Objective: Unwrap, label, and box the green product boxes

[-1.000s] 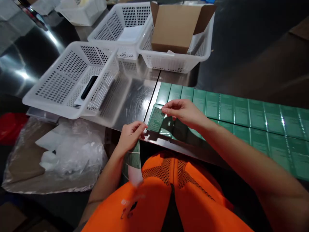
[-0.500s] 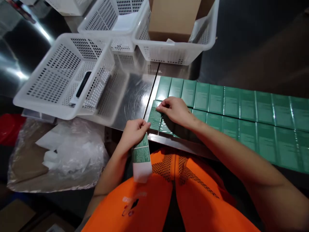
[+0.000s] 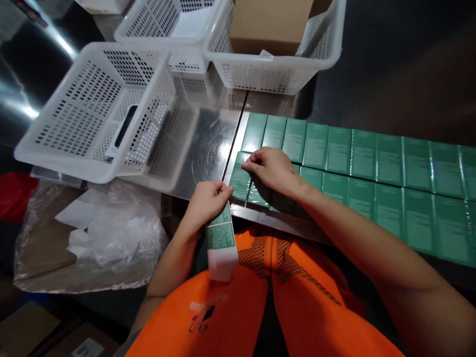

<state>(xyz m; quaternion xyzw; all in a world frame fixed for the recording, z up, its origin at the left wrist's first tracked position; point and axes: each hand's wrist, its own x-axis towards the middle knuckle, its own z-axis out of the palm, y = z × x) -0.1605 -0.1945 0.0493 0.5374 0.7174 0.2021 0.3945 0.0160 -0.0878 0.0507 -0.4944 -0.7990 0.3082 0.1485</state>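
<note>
Rows of green boxes (image 3: 338,148) in shiny clear wrap lie side by side on the metal table. My left hand (image 3: 210,201) grips a strip of green labels (image 3: 221,236) on white backing, its loose end hanging over the table edge. At the left end of the near row, a green label (image 3: 240,183) with a similar printed pattern lies over a box. The fingertips of my right hand (image 3: 269,168) are pinched at the upper right part of this label. My left thumb is close to its lower left corner.
Behind my left hand stands a white perforated basket (image 3: 91,109) holding a dark object. Farther back, another basket (image 3: 271,74) contains a cardboard box (image 3: 269,22). A bag of crumpled white scraps (image 3: 111,238) sits below the table's left edge.
The view has shifted slightly. Both hands keep nearly the same place and grip, and the label now looks flatter against the end box.
</note>
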